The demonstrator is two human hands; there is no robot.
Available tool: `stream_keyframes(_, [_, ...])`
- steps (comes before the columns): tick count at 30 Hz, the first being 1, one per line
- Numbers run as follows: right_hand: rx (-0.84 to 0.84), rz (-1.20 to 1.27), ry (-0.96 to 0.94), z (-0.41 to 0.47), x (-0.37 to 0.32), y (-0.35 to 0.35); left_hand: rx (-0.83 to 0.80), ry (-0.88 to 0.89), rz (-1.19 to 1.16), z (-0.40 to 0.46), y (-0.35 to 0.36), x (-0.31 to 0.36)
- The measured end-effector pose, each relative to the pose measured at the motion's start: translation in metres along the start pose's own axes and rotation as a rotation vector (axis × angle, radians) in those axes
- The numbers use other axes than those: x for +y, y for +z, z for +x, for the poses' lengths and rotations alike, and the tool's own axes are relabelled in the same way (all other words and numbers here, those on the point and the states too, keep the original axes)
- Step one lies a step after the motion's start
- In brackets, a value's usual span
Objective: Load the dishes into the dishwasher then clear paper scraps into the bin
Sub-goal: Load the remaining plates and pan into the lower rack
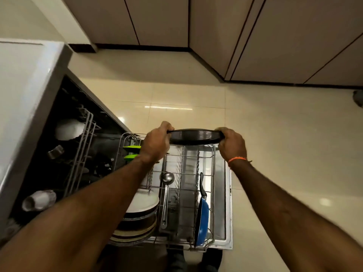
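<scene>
Head view: round, flat, black pan [195,136]

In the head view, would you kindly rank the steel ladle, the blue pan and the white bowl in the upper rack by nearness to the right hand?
From the right hand, gripping the black dish:
1. Steel ladle, below and to its left in the lower rack.
2. Blue pan, below it at the rack's right edge.
3. White bowl, far left in the upper rack.

Both arms reach forward, nearly straight; the left hand [156,141] and right hand [231,143] are level, well apart. Fingers of each curl in a grip; an orange band circles the right wrist.
</scene>
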State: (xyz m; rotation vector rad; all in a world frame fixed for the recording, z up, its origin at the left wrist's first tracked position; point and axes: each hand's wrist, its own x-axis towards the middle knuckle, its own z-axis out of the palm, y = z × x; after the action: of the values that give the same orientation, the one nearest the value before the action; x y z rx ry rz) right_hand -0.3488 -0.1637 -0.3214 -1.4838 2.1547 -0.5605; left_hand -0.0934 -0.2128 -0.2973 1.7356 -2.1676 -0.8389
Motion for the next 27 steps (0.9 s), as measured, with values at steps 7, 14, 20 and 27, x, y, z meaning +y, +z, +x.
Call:
stream_keyframes(7, [-0.049,-0.002,0.057,0.015,0.033,0.044,-0.077,0.019,-0.009,0.034,0.037,-0.026])
stream_keyframes(14, [-0.068,0.035,0.131,0.018,0.048,0.078,-0.116,0.031,0.008,0.042,0.060,-0.050])
stream_keyframes(20, [-0.127,-0.023,0.191,0.026,0.051,0.096,-0.161,0.040,0.041,0.051,0.069,-0.059])
stream_keyframes(27, [-0.181,-0.162,0.024,0.028,0.024,0.093,-0.235,0.012,0.094,0.055,0.063,-0.054])
